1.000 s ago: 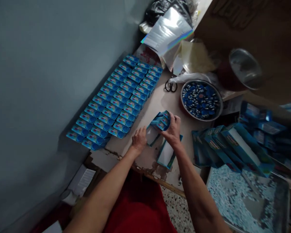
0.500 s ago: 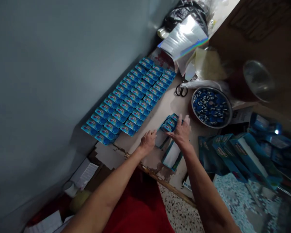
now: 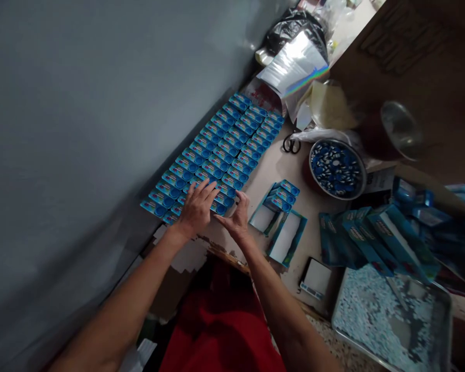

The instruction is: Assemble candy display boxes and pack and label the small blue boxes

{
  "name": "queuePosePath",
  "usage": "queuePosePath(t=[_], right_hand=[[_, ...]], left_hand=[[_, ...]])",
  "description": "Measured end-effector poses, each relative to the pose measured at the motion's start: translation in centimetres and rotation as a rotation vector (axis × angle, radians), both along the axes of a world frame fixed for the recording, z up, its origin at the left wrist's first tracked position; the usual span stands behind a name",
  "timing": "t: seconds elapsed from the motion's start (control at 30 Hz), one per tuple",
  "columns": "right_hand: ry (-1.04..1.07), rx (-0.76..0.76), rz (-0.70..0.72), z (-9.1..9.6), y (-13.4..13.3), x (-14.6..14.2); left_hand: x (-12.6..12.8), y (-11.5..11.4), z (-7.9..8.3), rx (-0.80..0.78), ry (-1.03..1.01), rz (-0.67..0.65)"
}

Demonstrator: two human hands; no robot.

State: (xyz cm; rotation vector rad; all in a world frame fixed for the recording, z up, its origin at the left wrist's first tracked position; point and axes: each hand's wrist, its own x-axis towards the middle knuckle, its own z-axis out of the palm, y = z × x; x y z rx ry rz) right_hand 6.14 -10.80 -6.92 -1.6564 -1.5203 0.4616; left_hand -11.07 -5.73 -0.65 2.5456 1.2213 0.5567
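Rows of small blue packets [image 3: 225,150] lie in a long block on the table beside the grey wall. My left hand [image 3: 197,206] rests flat, fingers spread, on the near end of that block. My right hand [image 3: 234,217] is open with fingers together, edge-on against the block's near right corner. Neither hand holds anything. A small stack of blue packets [image 3: 282,194] sits in an open blue-and-white box [image 3: 264,217] to the right of my right hand. A second open box [image 3: 287,244] lies next to it.
A metal bowl [image 3: 337,169] of blue and white pieces, scissors [image 3: 290,144], several blue cartons [image 3: 372,240], a small scale [image 3: 314,279] and a metal tray [image 3: 391,315] of pale bits lie to the right. Foil and plastic bags [image 3: 294,62] sit at the far end.
My right hand has let go of the small packet stack, which now sits in the open box. Both hands have moved left onto the near end of the packet rows.
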Motion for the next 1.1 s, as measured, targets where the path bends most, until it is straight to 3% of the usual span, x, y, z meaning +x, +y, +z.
queuePosePath(t=[0.1, 0.23, 0.4, 0.57, 0.63, 0.73, 0.8, 0.9, 1.0, 1.1], right_hand=[[-0.086, -0.075, -0.033, 0.5, 0.5, -0.2], [-0.247, -0.209, -0.03, 2.0, 0.5, -1.2], [-0.444, -0.332, -0.005, 4.2, 1.4, -3.0], [-0.495, -0.397, 0.024, 4.9, 2.5, -3.0], [-0.443, -0.335, 0.046, 5.4, 1.3, -2.3], [-0.36, -0.189, 0.048, 6.9, -2.9, -0.4], [-0.354, -0.103, -0.023, 7.8, -6.2, 1.5], [-0.431, -0.027, -0.192, 7.6, -9.8, 5.1], [-0.519, 0.026, -0.26, 5.7, -10.8, 8.5], [-0.554, 0.07, -0.25, 3.4, -10.8, 10.3]], left_hand=[[0.4, 2.8, -1.4, -0.043, 0.083, -0.15], [-0.2, 2.1, -3.0, -0.037, 0.056, -0.205], [-0.7, 1.9, -3.2, -0.028, -0.016, -0.209], [-0.9, 1.0, -1.0, 0.056, -0.147, -0.112], [-1.5, -1.2, 0.7, 0.117, -0.211, -0.033], [-1.8, -6.0, 3.2, 0.16, -0.273, -0.001], [-0.6, -9.1, 3.8, 0.095, -0.323, 0.041], [3.6, -11.8, 2.7, -0.221, -0.449, 0.163], [9.0, -11.5, -0.1, -0.547, -0.567, 0.131], [12.8, -10.2, -2.5, -0.617, -0.562, 0.045]])
